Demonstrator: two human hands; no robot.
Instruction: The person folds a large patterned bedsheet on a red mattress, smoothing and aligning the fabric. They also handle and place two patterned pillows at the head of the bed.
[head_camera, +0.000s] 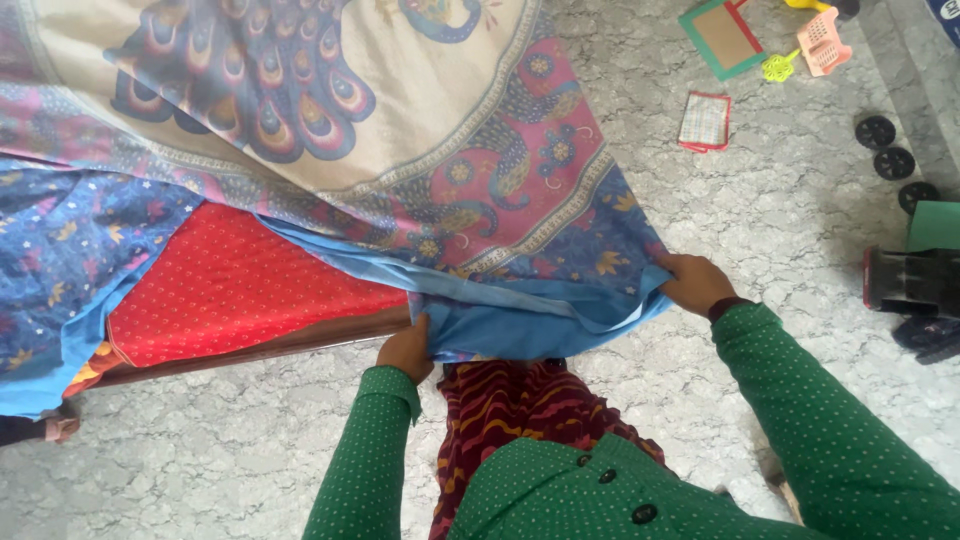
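Red dotted mattress (230, 285) on bed at left, peacock-print bedsheet (400, 150) draped over its corner, left hand (408, 350) pinching the sheet's blue hem, right hand (695, 283) gripping the sheet's corner edge, toys (760, 40) on marbled floor (780, 200) at right.

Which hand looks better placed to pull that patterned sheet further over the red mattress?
Probably the left hand. It grips the sheet right at the bed's edge, beside the bare red mattress. The right hand holds the corner out over the floor, farther from the mattress.
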